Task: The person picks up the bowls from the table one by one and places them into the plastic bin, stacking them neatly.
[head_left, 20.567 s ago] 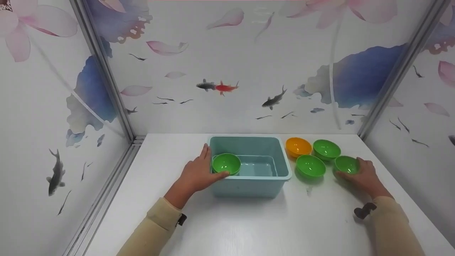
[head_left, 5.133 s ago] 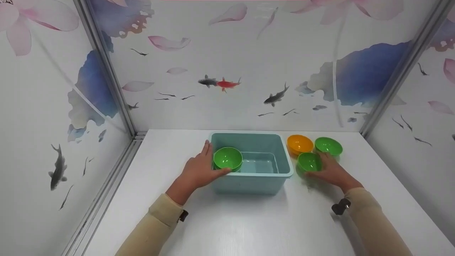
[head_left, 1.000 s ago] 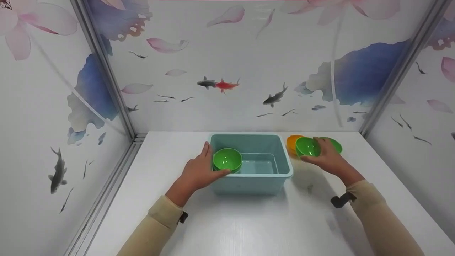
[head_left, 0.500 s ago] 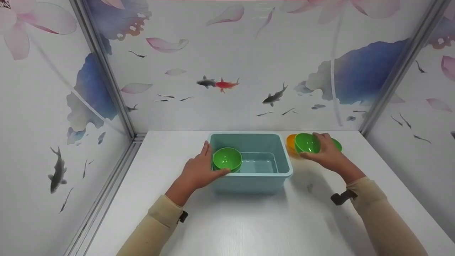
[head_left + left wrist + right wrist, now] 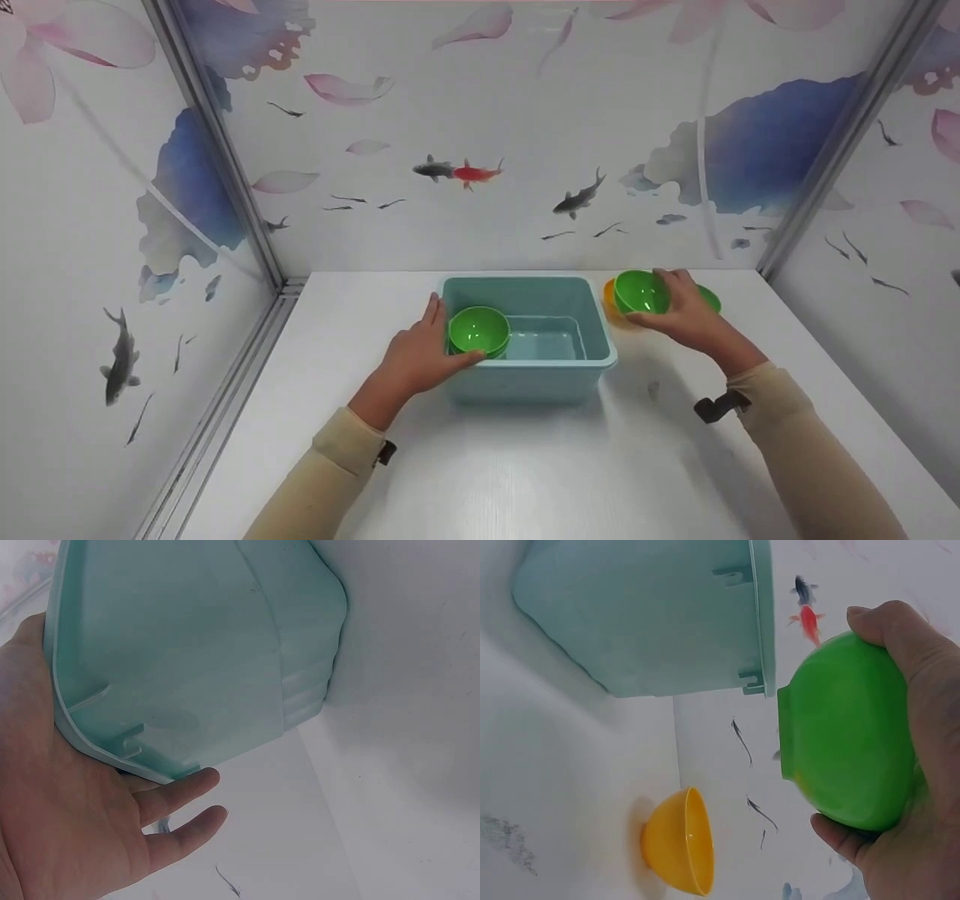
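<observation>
Item, right hand [image 5: 686, 315]: it is now carrying a green bowl [image 5: 642, 292] higher and nearer the tub [image 5: 592, 330] than half a second ago, when the bowl was lower and further to the right; five seconds ago that bowl was sitting on the bench [image 5: 525, 465] under the same hand. Twenty seconds ago four loose bowls were standing right of the tub; now only the orange bowl [image 5: 609, 296] and a second green bowl [image 5: 709, 298] are showing there, both partly hidden behind the raised one. Item, grip: the fingers [image 5: 889, 626] are curling over the far side of the carried bowl while the thumb [image 5: 840, 836] is pressing its near side, so the bowl is lying between them, tilted, its rim facing the tub's right edge and staying just outside it, clear of the bench. In the right wrist view the orange bowl [image 5: 676, 840] is lying below, apart from the carried bowl [image 5: 844, 735]. Item, left hand [image 5: 416, 358]: unchanged throughout, it is resting flat, fingers [image 5: 180, 791] straight, against the tub's left wall [image 5: 187, 652], holding nothing. Item, stacked green bowls [image 5: 478, 330]: they are sitting inside the tub at its left end.
</observation>
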Action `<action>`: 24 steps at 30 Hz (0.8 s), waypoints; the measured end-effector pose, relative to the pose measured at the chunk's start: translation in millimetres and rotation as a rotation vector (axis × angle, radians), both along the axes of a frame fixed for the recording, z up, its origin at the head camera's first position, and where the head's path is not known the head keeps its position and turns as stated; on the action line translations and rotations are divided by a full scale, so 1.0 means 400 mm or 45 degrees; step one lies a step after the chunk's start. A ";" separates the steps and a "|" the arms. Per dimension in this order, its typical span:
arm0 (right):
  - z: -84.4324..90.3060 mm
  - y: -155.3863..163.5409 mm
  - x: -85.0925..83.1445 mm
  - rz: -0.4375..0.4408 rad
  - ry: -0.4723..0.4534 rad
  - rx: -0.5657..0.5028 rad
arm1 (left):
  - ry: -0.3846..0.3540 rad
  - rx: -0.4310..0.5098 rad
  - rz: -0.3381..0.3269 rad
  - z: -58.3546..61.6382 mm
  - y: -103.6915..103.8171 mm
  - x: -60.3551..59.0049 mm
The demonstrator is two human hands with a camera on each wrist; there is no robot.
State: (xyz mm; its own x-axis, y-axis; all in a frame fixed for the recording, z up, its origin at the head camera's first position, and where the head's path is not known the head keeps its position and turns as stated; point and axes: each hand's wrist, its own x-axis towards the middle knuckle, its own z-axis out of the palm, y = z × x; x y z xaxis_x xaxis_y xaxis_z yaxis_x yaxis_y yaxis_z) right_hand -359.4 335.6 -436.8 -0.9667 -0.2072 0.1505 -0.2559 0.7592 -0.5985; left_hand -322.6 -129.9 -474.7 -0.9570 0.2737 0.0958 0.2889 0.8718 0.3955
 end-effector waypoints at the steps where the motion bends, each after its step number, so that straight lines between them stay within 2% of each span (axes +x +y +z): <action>1: 0.004 -0.003 0.000 0.004 0.009 -0.001 | -0.003 0.002 0.002 0.001 0.000 -0.001; 12: 0.027 -0.031 -0.002 0.054 0.080 -0.004 | -0.009 0.021 0.008 0.004 0.001 -0.001; 24: 0.043 -0.073 -0.003 0.082 0.028 -0.034 | -0.013 0.022 0.002 -0.005 -0.001 -0.002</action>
State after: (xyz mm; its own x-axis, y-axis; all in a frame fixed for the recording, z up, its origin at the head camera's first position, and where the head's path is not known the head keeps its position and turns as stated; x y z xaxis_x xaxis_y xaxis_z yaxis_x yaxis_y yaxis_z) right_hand -360.4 306.4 -419.6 -0.9478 -0.2647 0.1778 -0.3172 0.7243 -0.6122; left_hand -323.5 -130.4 -476.9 -0.9584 0.2708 0.0905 0.2836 0.8651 0.4138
